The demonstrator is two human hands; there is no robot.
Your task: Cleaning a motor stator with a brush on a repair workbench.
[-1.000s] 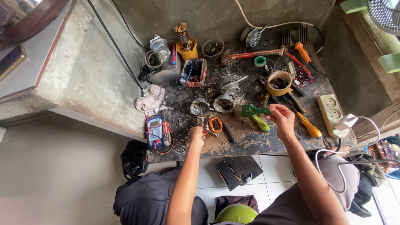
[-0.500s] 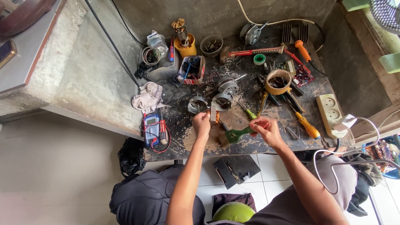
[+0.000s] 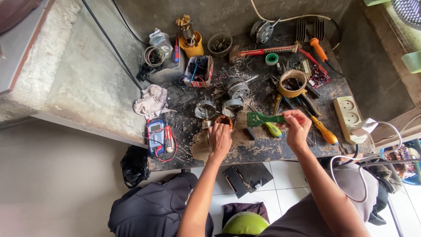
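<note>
My left hand rests on a round copper-wound motor coil near the front of the dark worktable. A green-handled paintbrush is gripped by my right hand, with its bristles pointing left toward the coil. Behind the coil lie metal motor parts: a round housing and a rotor with a shaft. A yellow-green screwdriver lies just under the brush.
A blue multimeter with red leads lies at front left by a rag. Further right are a tape roll, pliers, an orange-handled screwdriver and a white power strip. Containers line the back wall.
My right hand has picked up the green brush and brought it left toward the coil. My left hand has shifted on the table onto the coil. The camera has moved in closer.
</note>
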